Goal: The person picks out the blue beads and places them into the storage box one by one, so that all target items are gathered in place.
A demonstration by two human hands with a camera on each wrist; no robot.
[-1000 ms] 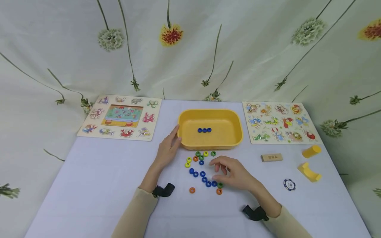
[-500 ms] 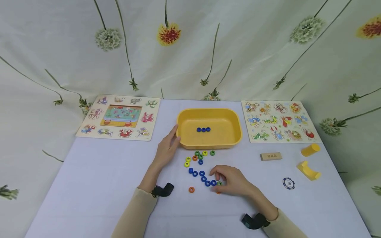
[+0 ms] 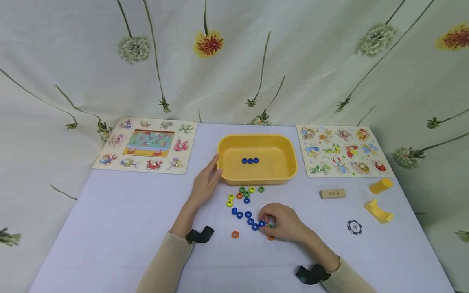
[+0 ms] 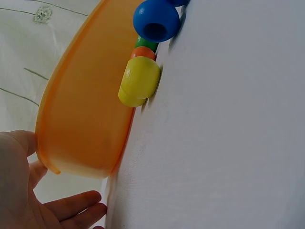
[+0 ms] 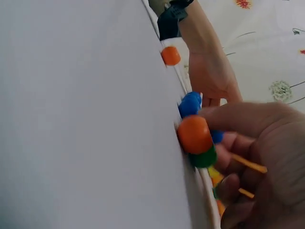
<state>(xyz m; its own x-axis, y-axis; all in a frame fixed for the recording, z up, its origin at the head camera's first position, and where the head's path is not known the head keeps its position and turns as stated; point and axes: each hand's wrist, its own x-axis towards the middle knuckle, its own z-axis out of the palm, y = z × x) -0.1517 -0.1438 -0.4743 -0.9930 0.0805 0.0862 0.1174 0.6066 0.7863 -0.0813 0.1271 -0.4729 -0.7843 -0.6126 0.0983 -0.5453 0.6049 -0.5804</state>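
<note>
A yellow tray (image 3: 227, 179) holds three blue beads (image 3: 250, 160) in a row. My left hand (image 3: 204, 188) rests against the tray's left wall, fingers extended; in the left wrist view its thumb touches the rim. Loose beads lie in front of the tray: yellow beads (image 3: 229, 203), green beads (image 3: 261, 189), orange beads (image 3: 235, 234) and blue beads (image 3: 250, 221). At the near right of this group, my right hand (image 3: 283, 221) pinches a blue bead (image 3: 261, 223) between thumb and index finger. An orange bead (image 5: 195, 134) and a green bead (image 5: 204, 157) sit beside that thumb, partly hidden in the head view.
A sea-animal puzzle board (image 3: 146, 144) lies back left, an insect puzzle board (image 3: 342, 150) back right. On the right are a wooden block (image 3: 332, 193), a yellow cylinder (image 3: 381, 186), a yellow curved block (image 3: 379, 211) and a poker chip (image 3: 354, 227). A flowered cloth hangs behind.
My right hand has come down over the near right beads, and its thumb and index finger have closed around a blue one. The left hand stays at the tray.
</note>
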